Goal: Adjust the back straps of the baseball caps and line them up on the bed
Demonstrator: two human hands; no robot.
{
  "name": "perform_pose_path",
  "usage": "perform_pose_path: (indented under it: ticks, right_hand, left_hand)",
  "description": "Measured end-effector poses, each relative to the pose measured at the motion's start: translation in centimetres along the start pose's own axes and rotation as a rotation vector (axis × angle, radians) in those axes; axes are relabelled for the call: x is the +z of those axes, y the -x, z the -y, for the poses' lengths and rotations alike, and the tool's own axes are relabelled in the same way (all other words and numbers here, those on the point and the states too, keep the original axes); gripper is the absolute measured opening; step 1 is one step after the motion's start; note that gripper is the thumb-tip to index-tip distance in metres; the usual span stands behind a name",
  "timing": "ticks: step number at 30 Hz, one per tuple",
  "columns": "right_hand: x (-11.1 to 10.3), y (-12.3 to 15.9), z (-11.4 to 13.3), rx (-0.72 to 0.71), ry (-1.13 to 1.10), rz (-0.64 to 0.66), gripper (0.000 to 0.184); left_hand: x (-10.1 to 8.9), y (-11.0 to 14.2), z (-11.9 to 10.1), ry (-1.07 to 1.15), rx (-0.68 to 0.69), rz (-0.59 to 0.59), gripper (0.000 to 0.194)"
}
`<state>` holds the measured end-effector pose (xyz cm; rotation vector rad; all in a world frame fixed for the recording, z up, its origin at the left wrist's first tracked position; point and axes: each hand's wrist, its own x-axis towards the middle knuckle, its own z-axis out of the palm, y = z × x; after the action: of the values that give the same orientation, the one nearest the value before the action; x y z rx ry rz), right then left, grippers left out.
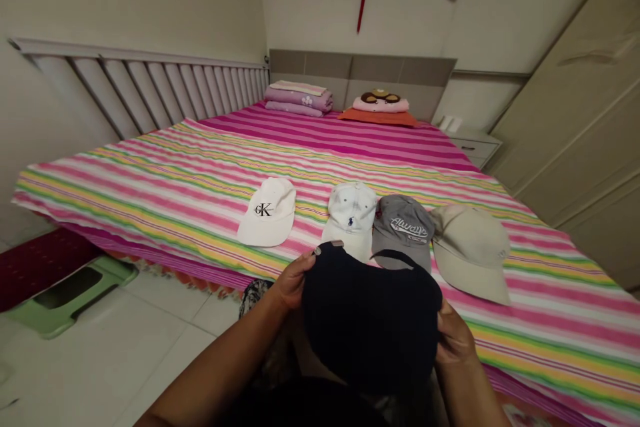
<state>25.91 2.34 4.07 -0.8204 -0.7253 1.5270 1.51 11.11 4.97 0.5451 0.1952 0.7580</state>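
Observation:
Between my two hands is a dark baseball cap, held up close to my body over the bed's front edge. My left hand pinches its left side and my right hand grips its right side. Just beyond it on the bed lie a pale cap with a small dark emblem, a grey cap with white lettering and a beige cap, side by side. A white cap with black letters lies apart to the left. The dark cap covers part of the pale and grey caps' brims.
The bed has a striped sheet and, at its head, folded purple bedding and an orange pillow. A green plastic stool stands on the tiled floor at left. A white nightstand and wardrobe stand at right.

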Motion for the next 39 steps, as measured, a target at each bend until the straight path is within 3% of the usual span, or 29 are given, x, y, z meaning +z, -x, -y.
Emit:
perform_pose_path:
  ticks: [3, 8, 13, 22, 29, 39]
  right_hand:
    - [-0.5, 0.3, -0.3, 0.001, 0.03, 0.019, 0.037]
    - [0.5, 0.7, 0.3, 0.033, 0.009, 0.032, 0.031]
    - [2.0, 1.1, 1.3, 0.02, 0.039, 0.083, 0.023]
    - [2.3, 1.6, 1.8, -0.075, 0.137, 0.173, 0.026]
    - [4.0, 2.0, 2.6, -0.148, 0.092, 0.046, 0.025]
    - [6.5, 1.4, 2.9, -0.041, 0.39, -0.05, 0.027]
  left_hand:
    - [0.4, 0.0, -0.1, -0.032, 0.059, 0.01, 0.018]
    - [0.8, 0.1, -0.3, -0.156, -0.024, 0.034, 0.025]
    - [1.7, 0.2, -0.4, -0.258, -0.057, -0.029, 0.02]
    - [4.2, 0.1, -0.9, -0.481, -0.131, -0.174, 0.02]
    - [4.5, 0.2, -1.1, -0.577, -0.125, -0.21, 0.019]
    - [5.1, -0.1, -0.5, -0.589, -0.13, -0.165, 0.016]
